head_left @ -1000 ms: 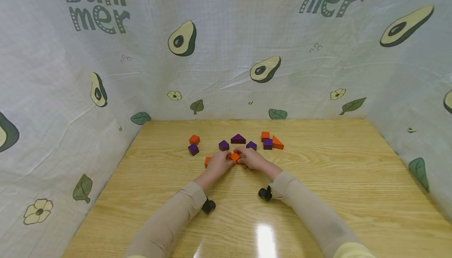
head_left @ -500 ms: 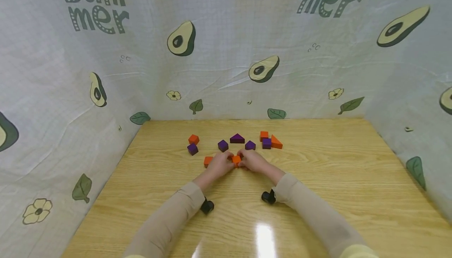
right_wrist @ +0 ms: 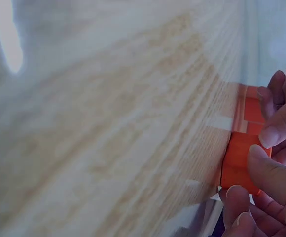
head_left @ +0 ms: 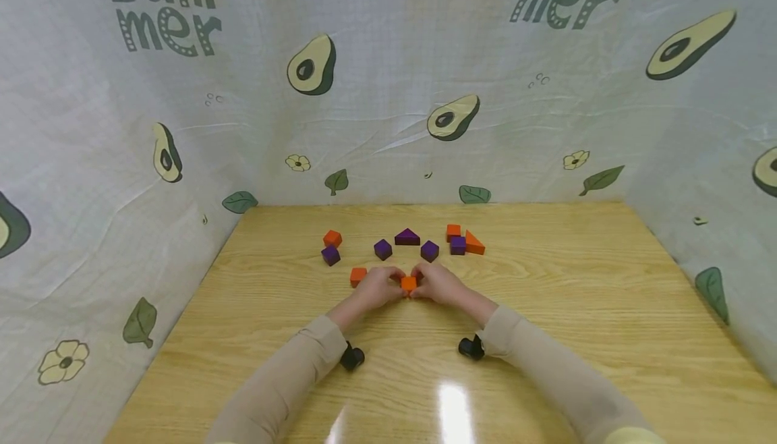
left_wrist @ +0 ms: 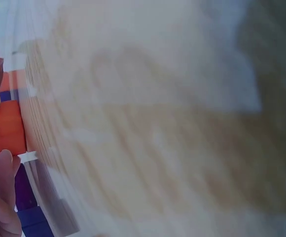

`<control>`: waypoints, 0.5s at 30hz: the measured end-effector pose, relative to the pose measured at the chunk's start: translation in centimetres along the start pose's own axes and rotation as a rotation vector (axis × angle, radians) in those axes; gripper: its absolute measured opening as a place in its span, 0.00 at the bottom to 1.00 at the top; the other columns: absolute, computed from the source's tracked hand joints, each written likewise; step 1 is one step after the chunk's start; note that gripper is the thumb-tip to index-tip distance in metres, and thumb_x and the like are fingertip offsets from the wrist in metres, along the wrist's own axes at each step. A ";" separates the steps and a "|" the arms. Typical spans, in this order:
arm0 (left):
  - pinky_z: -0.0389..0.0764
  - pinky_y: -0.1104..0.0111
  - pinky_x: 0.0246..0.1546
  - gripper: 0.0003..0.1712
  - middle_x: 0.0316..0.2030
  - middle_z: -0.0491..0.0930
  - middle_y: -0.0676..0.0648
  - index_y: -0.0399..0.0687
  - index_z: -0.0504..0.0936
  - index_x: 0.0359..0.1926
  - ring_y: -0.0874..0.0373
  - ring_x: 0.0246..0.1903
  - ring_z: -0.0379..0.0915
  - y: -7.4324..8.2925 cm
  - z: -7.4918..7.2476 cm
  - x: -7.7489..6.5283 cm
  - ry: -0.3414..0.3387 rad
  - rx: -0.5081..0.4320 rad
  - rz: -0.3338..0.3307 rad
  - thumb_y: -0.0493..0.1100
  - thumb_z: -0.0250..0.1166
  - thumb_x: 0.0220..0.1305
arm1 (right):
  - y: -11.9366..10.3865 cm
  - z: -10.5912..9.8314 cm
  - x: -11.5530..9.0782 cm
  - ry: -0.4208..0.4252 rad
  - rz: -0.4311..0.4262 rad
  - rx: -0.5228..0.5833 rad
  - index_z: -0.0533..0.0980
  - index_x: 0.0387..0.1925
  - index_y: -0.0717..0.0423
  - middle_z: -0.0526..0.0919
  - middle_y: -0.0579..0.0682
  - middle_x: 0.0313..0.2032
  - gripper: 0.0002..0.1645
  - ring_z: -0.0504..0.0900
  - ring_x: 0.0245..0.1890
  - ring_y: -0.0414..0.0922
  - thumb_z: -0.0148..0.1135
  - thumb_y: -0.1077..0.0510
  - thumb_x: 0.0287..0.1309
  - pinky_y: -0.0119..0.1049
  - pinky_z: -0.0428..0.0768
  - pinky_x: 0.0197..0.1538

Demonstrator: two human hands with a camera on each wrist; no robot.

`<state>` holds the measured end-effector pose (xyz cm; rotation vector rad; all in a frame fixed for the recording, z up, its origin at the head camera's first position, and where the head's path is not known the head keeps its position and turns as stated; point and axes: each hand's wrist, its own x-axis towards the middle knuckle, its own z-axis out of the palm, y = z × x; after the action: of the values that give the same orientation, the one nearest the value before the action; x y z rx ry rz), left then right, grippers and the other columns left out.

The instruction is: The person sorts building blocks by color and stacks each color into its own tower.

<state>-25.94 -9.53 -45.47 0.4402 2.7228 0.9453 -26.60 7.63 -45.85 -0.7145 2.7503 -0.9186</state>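
Both hands meet at an orange cube (head_left: 409,284) near the middle of the table. My left hand (head_left: 379,287) pinches it from the left, and my right hand (head_left: 442,285) pinches it from the right. Close up in the right wrist view, thumb tips press the near face of the orange cube (right_wrist: 237,160), which sits right at the table surface. The left wrist view shows the same orange cube (left_wrist: 9,128) between fingertips. Just left of my left hand lies another orange block (head_left: 358,276), partly covered by the hand.
Beyond the hands stand two purple cubes (head_left: 383,250) and a purple triangular block (head_left: 407,237). Back right, an orange cube (head_left: 453,232), a purple cube (head_left: 458,245) and an orange triangle (head_left: 474,243) cluster together. Back left are an orange cube (head_left: 332,239) and a purple cube (head_left: 330,255).
Both hands have drawn the orange cube a little toward the person. It was turned cornerwise and now faces squarely forward. The purple cube beyond the right hand shows more fully.
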 end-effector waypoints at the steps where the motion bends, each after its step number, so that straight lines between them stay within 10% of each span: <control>1: 0.73 0.61 0.48 0.18 0.42 0.80 0.46 0.43 0.80 0.45 0.54 0.44 0.73 0.0 0.0 0.0 -0.004 -0.008 -0.004 0.42 0.68 0.53 | 0.0 0.0 -0.1 0.006 -0.009 -0.008 0.76 0.38 0.60 0.81 0.50 0.34 0.18 0.74 0.30 0.41 0.70 0.57 0.46 0.35 0.75 0.39; 15: 0.74 0.64 0.45 0.18 0.40 0.81 0.48 0.44 0.83 0.42 0.56 0.42 0.73 -0.1 0.3 -0.5 -0.024 -0.108 -0.042 0.43 0.72 0.47 | -0.7 0.1 -2.1 0.031 -0.025 -0.030 0.76 0.38 0.60 0.81 0.51 0.35 0.18 0.76 0.32 0.42 0.70 0.56 0.46 0.37 0.76 0.40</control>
<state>-25.40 -9.56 -45.71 0.3711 2.6331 1.0622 -24.47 8.04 -45.52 -0.7467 2.7941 -0.9033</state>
